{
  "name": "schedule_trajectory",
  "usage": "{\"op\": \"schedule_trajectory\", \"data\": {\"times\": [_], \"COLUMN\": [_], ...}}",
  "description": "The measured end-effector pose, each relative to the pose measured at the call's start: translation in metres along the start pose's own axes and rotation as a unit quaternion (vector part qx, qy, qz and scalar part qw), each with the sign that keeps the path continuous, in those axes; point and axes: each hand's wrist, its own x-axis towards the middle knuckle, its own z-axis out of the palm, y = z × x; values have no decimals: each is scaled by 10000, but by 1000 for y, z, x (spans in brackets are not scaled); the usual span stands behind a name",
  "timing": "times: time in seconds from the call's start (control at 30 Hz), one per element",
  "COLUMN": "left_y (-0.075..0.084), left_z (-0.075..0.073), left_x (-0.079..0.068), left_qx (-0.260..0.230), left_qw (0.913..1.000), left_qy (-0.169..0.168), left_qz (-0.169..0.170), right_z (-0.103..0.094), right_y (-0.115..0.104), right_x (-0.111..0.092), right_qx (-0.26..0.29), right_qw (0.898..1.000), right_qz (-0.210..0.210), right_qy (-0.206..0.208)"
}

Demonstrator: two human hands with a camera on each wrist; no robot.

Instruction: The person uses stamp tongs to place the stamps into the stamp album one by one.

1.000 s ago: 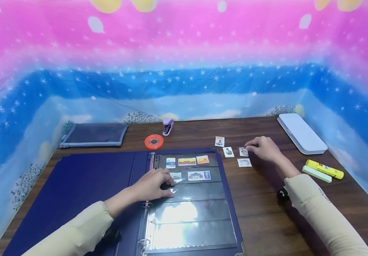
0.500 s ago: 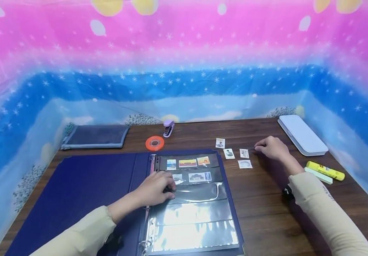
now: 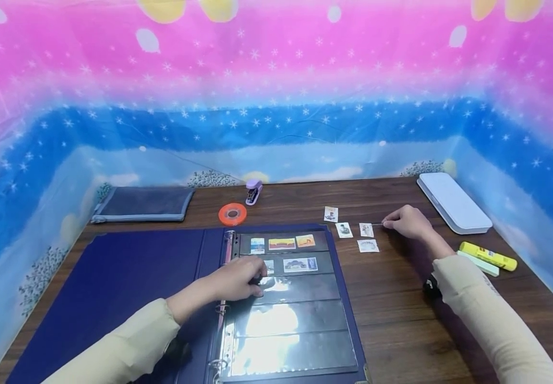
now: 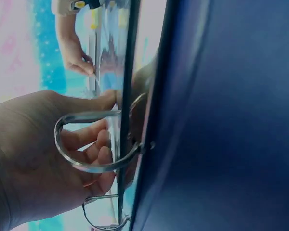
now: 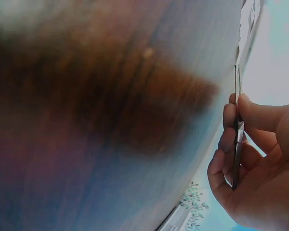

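Note:
My right hand (image 3: pixel 407 221) pinches a pair of metal tweezers (image 5: pixel 238 83) between thumb and fingers. Their tips lie at the right edge of a small stamp (image 3: pixel 366 230) on the table. Three more loose stamps surround it: one above left (image 3: pixel 331 214), one at left (image 3: pixel 344 230), one below (image 3: pixel 368 246). My left hand (image 3: pixel 237 278), fingers loosely bent, rests on the black pocket page (image 3: pixel 305 289) of an open blue ring binder (image 3: pixel 137 277). Stamps fill part of its top two rows, including a wide one (image 3: pixel 300 265); the left hand partly covers another. Beside that hand's wrist stand metal rings (image 4: pixel 62 139).
Behind the binder are a grey zip pouch (image 3: pixel 144 204), an orange tape roll (image 3: pixel 223 214) and a purple stapler (image 3: pixel 253 191). At right lie a white case (image 3: pixel 454 202), a yellow glue stick (image 3: pixel 488 256) and a pale green bar (image 3: pixel 478 264). A printed curtain encloses the table.
My right hand has drawn back rightward with the tweezers, uncovering the stamp it overlapped a second ago. My left hand has shifted slightly right over the page. The loose stamps keep their layout.

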Motion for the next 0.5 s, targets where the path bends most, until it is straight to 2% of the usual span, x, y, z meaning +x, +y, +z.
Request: {"op": "schedule_trajectory", "data": {"times": [0.13,0.23,0.37,0.5], "left_y": [-3,-7,-17,-28], "left_z": [-11,-18,-21,-18], "left_x": [7,9,9,9], "left_qx": [-78,-182,-665,-1233], "left_qw": [9991,9982,9955,9892], "left_qy": [-273,-413,-662,-768], "left_qz": [-322,-396,-103,210], "right_z": [-6,-11,-13,-8], "right_y": [-6,-14,-37,-74], "right_x": [2,-5,-25,-39], "right_qx": [-94,-315,-407,-46], "right_qw": [9999,9988,9950,9921], "right_qz": [47,147,123,-227], "right_qy": [48,358,908,1232]}}
